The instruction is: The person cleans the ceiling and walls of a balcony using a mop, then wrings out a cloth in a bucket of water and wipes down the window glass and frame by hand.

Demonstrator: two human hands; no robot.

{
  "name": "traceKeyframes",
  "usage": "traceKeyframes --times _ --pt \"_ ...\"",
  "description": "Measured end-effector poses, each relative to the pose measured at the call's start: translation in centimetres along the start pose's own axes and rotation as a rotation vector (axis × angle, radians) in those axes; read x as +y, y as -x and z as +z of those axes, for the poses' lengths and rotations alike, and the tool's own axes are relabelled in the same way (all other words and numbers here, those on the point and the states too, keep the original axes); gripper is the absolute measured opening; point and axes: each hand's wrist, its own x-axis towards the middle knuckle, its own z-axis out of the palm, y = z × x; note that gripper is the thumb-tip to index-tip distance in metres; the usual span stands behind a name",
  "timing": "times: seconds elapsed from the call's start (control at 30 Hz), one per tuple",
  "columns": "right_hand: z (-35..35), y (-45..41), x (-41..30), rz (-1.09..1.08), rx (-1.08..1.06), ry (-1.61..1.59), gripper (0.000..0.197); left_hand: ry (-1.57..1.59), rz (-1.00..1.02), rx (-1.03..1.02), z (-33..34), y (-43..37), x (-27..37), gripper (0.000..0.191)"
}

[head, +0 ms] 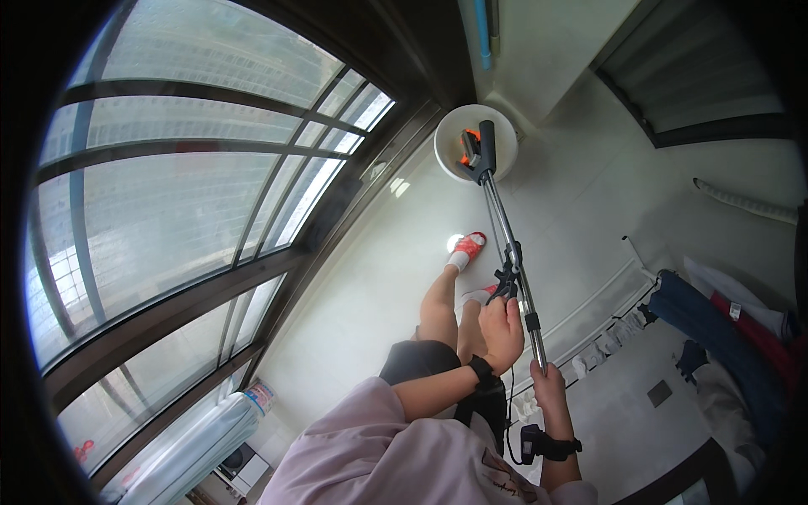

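My left hand is closed on the black lever of a long mop. Lower down, my right hand grips the end of the metal mop pole. The pole runs away from me to a dark grey mop head over a white bucket. Orange and grey parts, perhaps the sponge, show inside the bucket's rim. How deep the head sits in the bucket I cannot tell. Part of the lever is hidden by my left fingers.
A dark-framed sliding window lines the left side. Blue pipe or pole stands beyond the bucket. On the right, a drying rack carries small items near hanging clothes. My red slippers rest on pale floor.
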Motion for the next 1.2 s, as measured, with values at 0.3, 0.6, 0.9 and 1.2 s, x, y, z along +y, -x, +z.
traceKeyframes --times 0.3,0.6,0.9,1.2 --pt "0.2 -0.1 0.3 -0.019 0.016 -0.001 0.044 0.012 -0.003 -0.007 0.1 0.2 -0.5 0.027" --pt "0.4 0.3 0.0 -0.016 0.020 -0.017 0.043 -0.005 0.027 0.035 0.1 0.4 -0.6 0.025" --pt "1.0 0.0 0.1 -0.019 0.026 -0.012 0.044 -0.027 0.002 0.041 -0.3 0.3 -0.7 0.026" --pt "1.7 0.0 0.4 0.011 0.035 -0.025 0.044 -0.008 0.015 0.008 -0.2 0.2 -1.4 0.027"
